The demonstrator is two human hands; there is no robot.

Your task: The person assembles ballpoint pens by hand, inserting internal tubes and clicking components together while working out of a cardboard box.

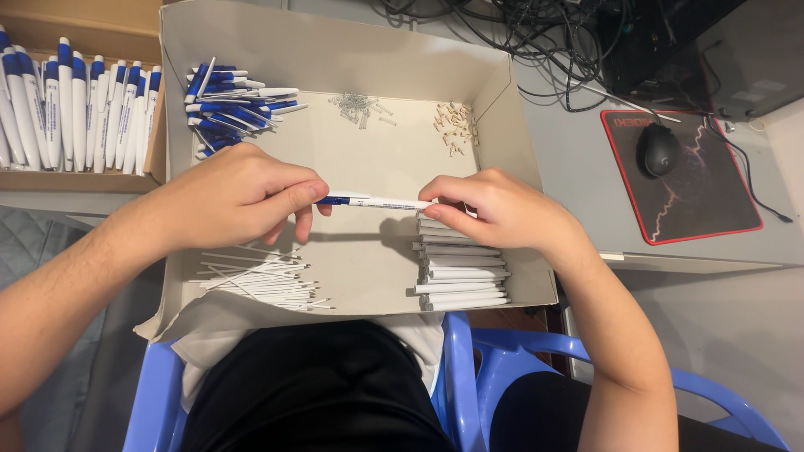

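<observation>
Both hands hold one white pen with a blue end (373,202) level above a shallow cardboard box (335,54). My left hand (239,197) pinches the blue end, and my right hand (494,209) grips the white barrel end. Below my right hand lies a row of white pen barrels (461,272). A loose pile of thin white refills (264,280) rests under my left hand. Blue-and-white pen halves (230,105) are heaped in the box's far left corner.
Small metal springs (358,107) and tan tips (455,127) lie at the box's far side. A second box of finished pens (75,105) stands at the left. A mouse (659,149) on a black mat (712,201), cables and blue plastic chairs (536,351) surround me.
</observation>
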